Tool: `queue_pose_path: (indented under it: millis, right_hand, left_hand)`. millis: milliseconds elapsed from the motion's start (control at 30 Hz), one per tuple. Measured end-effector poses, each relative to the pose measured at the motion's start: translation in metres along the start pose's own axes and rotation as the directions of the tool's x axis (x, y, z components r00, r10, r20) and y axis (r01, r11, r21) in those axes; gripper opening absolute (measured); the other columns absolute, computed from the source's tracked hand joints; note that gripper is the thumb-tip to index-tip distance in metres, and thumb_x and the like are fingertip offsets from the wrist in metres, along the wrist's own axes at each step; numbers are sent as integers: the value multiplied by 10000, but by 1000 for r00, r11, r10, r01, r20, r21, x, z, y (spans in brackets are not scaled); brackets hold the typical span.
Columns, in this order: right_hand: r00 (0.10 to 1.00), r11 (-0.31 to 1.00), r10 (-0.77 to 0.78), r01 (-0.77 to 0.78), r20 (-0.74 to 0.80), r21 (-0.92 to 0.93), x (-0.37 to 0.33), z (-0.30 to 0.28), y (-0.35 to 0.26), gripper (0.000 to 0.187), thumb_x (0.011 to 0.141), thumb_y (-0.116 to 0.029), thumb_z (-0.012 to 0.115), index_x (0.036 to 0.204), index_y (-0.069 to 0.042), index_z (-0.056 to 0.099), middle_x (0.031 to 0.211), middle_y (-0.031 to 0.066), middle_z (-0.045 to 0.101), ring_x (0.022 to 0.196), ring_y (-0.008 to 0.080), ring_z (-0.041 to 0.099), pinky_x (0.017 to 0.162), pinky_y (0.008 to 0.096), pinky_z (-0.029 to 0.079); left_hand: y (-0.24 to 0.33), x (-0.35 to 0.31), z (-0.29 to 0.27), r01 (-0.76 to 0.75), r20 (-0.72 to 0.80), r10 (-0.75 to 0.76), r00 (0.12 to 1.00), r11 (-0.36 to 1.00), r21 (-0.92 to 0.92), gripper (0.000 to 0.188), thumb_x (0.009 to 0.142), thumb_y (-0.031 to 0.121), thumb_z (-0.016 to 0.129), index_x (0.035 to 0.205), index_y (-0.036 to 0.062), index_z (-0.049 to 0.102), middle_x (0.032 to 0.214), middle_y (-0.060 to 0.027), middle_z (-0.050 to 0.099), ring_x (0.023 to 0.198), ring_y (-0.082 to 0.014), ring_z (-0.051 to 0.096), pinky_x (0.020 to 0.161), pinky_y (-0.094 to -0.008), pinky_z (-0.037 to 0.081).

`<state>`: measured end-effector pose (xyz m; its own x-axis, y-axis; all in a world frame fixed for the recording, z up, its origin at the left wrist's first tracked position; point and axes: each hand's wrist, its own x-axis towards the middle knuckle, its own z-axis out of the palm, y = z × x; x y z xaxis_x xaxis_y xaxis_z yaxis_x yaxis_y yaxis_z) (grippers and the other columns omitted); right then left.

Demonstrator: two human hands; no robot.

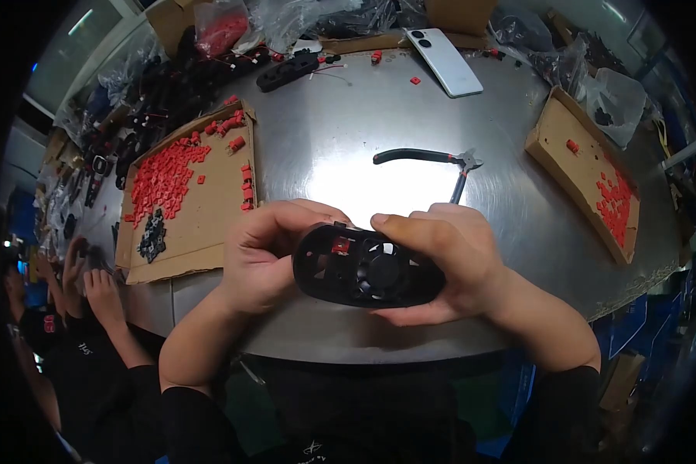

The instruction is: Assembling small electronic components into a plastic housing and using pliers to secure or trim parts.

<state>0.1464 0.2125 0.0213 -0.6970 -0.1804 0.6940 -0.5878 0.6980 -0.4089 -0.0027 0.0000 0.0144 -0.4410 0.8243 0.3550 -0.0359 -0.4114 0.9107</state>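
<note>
Between my two hands, above the near edge of the metal table, is a black oval plastic housing (329, 288) with a small round fan (381, 272) set in it. A small red part (341, 245) shows inside the housing, left of the fan. My left hand (264, 251) grips the left end, its fingers bent behind the upper rim. On the right end, my right hand (460, 259) has the thumb along the top edge and fingers underneath. Beyond my right hand lie black-handled cutting pliers (417, 156), opened, one handle partly hidden by that hand.
A cardboard tray (209, 236) at left holds many red pieces and a black heap. Another cardboard tray (564, 166) with red pieces stands at right. A white phone (446, 63) and a black housing (288, 71) lie at the back. Co-workers' hands (102, 294) are at far left.
</note>
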Motion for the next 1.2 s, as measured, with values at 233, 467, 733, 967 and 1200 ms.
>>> queue_pose_path:
  millis: [233, 467, 733, 967, 1200]
  right_hand:
    - [996, 975, 93, -91, -1, 204, -2, 6, -1, 828, 678, -289, 962, 1330, 32, 566, 1185, 183, 706, 978, 297, 749, 830, 342, 597]
    - [985, 941, 173, -172, 21, 290, -4, 10, -5, 836, 686, -209, 959, 1360, 46, 536, 1256, 196, 668, 1057, 308, 736, 899, 361, 593]
    - [957, 899, 274, -290, 96, 328, -4, 9, 3, 797, 718, -188, 938, 1365, 14, 519, 1257, 175, 665, 1098, 307, 729, 942, 369, 576]
    - [944, 928, 319, -328, 78, 174, -5, 10, 7, 721, 734, -215, 923, 1313, -8, 546, 1205, 166, 702, 1057, 285, 747, 903, 352, 591]
    - [908, 926, 377, -377, 185, -38, -2, 6, 13, 692, 738, -297, 907, 1274, -6, 580, 1150, 173, 719, 976, 326, 757, 835, 366, 613]
  left_hand:
    - [-2, -1, -3, 58, -14, -60, 998, 996, -69, 224, 901, 68, 800, 1049, 18, 640, 1155, -159, 716, 1055, -193, 699, 940, -340, 553]
    - [-9, -3, -1, 85, -77, -97, 992, 986, -140, 230, 882, 79, 820, 1018, 40, 640, 1120, -132, 719, 1028, -171, 685, 910, -320, 549]
    - [-12, 1, -9, 357, -149, -378, 914, 922, -151, 277, 882, 137, 822, 1065, 90, 620, 1162, -107, 667, 1042, -163, 669, 869, -308, 572]
    - [-20, 8, -14, 295, -127, -311, 942, 946, -134, 229, 898, 105, 792, 1093, 96, 672, 1182, -19, 668, 1069, -127, 655, 858, -285, 572]
    - [-6, 13, -22, 572, -117, -598, 793, 797, -191, 204, 982, 138, 646, 1170, 73, 687, 1105, -30, 689, 1028, -122, 657, 863, -264, 546]
